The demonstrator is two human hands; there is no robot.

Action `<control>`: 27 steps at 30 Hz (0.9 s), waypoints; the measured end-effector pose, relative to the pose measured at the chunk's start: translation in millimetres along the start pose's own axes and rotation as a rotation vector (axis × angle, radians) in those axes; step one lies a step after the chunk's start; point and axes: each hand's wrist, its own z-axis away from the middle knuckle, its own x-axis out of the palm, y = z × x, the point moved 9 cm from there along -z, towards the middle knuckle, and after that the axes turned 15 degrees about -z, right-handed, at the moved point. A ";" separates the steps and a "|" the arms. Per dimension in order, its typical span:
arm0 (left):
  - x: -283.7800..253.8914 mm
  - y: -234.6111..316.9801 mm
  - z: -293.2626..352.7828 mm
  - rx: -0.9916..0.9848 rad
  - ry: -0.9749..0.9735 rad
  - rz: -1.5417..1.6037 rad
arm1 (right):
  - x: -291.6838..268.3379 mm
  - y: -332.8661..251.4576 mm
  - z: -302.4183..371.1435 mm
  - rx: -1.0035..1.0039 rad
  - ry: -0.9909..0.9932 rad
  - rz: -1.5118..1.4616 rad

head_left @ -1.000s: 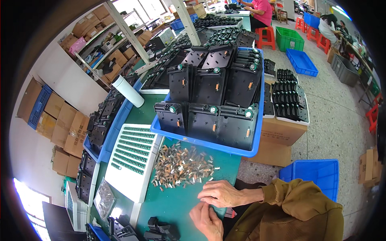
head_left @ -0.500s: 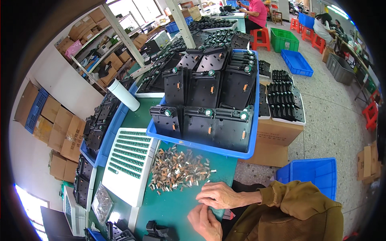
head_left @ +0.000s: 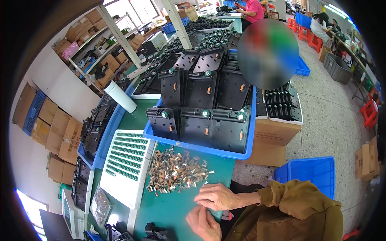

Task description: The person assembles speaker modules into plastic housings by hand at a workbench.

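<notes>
My right hand (head_left: 217, 197) and my left hand (head_left: 204, 223) meet at the near edge of the green table (head_left: 165, 207). Both have bent fingers and thumbs drawn together, nearly touching. Whatever lies between the fingertips is hidden or too small to make out. Just beyond them spreads a loose heap of small brown-and-metal switch-like parts (head_left: 175, 170). Left of the heap, a white tray (head_left: 122, 188) carries rows of small green-and-black pieces. Black plates (head_left: 199, 90) with orange parts and round green pieces stand packed in a blue crate (head_left: 193, 148).
A white cylinder (head_left: 120, 96) stands beside the crate. A clear plastic bag (head_left: 100, 205) and black parts (head_left: 155, 231) lie at the near left. An empty-looking blue bin (head_left: 309, 174) is on the floor at right. A blurred disc covers the upper right; people sit farther off.
The view has shifted slightly. My hands keep almost the same pose over the table edge, and the heap and trays look unchanged.
</notes>
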 end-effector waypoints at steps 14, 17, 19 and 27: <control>4.2 -5.5 -2.2 -0.015 0.003 0.054 | -9.1 -7.5 -6.0 -0.032 0.048 -0.005; 3.4 -5.4 -7.4 -0.021 0.040 0.090 | -12.6 -9.0 -9.8 -0.004 0.056 0.040; 4.1 -10.2 -5.6 -0.025 0.020 0.114 | -7.5 -8.1 -14.4 0.058 0.038 0.022; 4.2 -14.7 4.3 -0.053 -0.028 0.154 | -0.5 3.2 -12.9 0.265 -0.058 -0.070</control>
